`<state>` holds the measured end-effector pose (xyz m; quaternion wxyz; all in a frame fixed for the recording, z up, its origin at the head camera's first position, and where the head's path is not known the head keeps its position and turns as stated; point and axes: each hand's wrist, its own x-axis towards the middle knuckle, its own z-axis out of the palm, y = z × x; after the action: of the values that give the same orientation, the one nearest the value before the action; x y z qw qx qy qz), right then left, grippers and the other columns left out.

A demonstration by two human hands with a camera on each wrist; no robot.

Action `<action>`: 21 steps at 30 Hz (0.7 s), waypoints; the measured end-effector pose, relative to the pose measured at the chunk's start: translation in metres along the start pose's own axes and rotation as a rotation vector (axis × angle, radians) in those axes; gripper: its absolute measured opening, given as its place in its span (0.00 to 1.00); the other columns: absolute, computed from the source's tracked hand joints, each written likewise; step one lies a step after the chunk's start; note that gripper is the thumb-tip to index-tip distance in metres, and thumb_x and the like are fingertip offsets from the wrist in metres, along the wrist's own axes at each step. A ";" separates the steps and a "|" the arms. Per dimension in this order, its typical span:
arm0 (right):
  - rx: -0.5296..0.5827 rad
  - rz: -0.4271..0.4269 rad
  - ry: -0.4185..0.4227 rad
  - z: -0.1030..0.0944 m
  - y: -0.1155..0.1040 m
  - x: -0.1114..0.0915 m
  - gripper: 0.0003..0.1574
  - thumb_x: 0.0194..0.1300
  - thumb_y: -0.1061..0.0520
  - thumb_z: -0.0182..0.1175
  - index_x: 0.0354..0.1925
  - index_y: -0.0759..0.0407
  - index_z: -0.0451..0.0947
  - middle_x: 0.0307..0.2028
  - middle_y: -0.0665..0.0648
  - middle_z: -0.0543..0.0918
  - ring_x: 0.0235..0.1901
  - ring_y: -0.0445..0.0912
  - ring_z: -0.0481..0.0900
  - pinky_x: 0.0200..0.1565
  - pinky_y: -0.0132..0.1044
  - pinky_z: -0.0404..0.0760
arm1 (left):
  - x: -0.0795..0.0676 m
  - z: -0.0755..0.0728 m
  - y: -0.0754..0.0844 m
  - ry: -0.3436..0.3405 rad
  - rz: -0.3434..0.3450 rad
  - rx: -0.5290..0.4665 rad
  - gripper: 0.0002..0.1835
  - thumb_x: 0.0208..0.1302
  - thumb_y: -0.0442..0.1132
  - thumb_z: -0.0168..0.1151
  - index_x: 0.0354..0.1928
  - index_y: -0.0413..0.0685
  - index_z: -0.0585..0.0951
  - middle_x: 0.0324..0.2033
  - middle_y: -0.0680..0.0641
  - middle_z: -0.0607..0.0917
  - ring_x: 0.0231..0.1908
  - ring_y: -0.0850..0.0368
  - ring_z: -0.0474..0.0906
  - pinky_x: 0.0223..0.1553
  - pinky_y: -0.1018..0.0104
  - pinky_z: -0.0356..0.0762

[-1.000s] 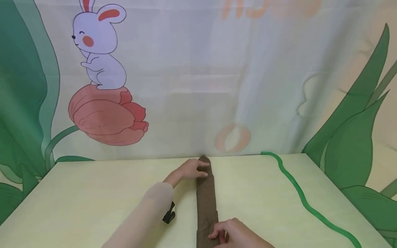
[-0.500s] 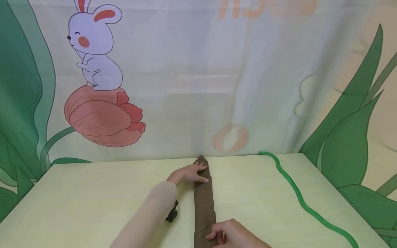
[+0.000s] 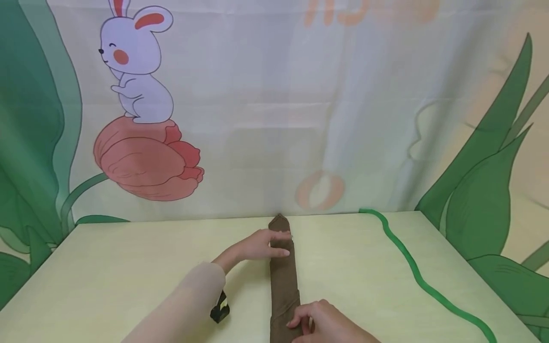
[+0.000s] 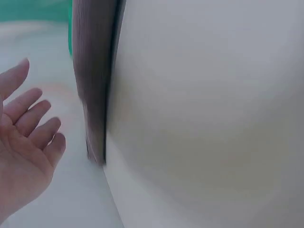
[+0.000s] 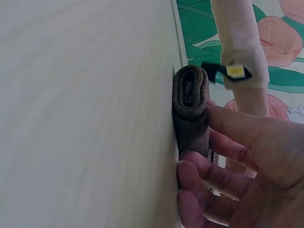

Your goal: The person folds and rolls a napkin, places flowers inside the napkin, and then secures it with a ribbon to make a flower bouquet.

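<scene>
A brown cloth [image 3: 284, 274], folded into a long narrow strip, lies on the table with its pointed far end at the back edge. In the right wrist view its near end shows as a rolled coil [image 5: 191, 113]. My right hand [image 3: 328, 324] has its thumb against this roll and its curled fingers at the side, pinching it near the tabletop. My left hand [image 3: 259, 244] reaches across the strip toward its far end, fingers extended. From the left wrist view, this hand [image 4: 26, 142] appears apart from the cloth [image 4: 94, 57], holding nothing.
A pale yellow table [image 3: 351, 267] bears the work. To the right, a wavy green strip [image 3: 413, 264] runs from the back edge toward the front. Behind stands a printed curtain [image 3: 240, 119] with a rabbit and flower. A black strap [image 3: 220, 308] hangs at the left forearm.
My left hand has shifted slightly toward me along the strip, uncovering more of the pointed end, and appears raised from it. The right hand stays in nearly the same spot.
</scene>
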<state>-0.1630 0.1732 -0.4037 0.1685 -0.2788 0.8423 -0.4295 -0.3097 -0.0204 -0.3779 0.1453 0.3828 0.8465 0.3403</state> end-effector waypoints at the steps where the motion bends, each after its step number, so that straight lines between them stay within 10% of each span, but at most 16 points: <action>1: -0.001 -0.002 0.000 0.000 0.000 0.000 0.10 0.51 0.58 0.67 0.35 0.58 0.82 0.19 0.43 0.76 0.16 0.32 0.70 0.24 0.26 0.72 | -0.007 0.004 0.005 -0.023 0.008 -0.025 0.27 0.63 0.44 0.56 0.62 0.41 0.67 0.63 0.44 0.66 0.64 0.49 0.58 0.61 0.54 0.58; 11: -0.012 -0.002 -0.008 -0.003 -0.002 -0.003 0.12 0.50 0.55 0.68 0.35 0.57 0.81 0.17 0.43 0.75 0.16 0.32 0.69 0.22 0.26 0.70 | -0.064 0.038 0.035 -0.283 0.023 -0.061 0.27 0.59 0.46 0.61 0.61 0.51 0.71 0.63 0.55 0.66 0.66 0.56 0.53 0.63 0.53 0.53; 21: -0.026 -0.032 -0.012 -0.001 -0.002 -0.003 0.15 0.50 0.53 0.68 0.36 0.59 0.81 0.17 0.42 0.75 0.16 0.30 0.68 0.20 0.25 0.70 | -0.061 0.043 0.029 -0.287 -0.023 0.142 0.39 0.60 0.53 0.57 0.69 0.47 0.56 0.70 0.49 0.50 0.69 0.51 0.39 0.64 0.50 0.49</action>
<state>-0.1607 0.1742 -0.4017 0.1630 -0.2970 0.8421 -0.4197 -0.2315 -0.0320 -0.3897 0.2412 0.4271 0.8432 0.2199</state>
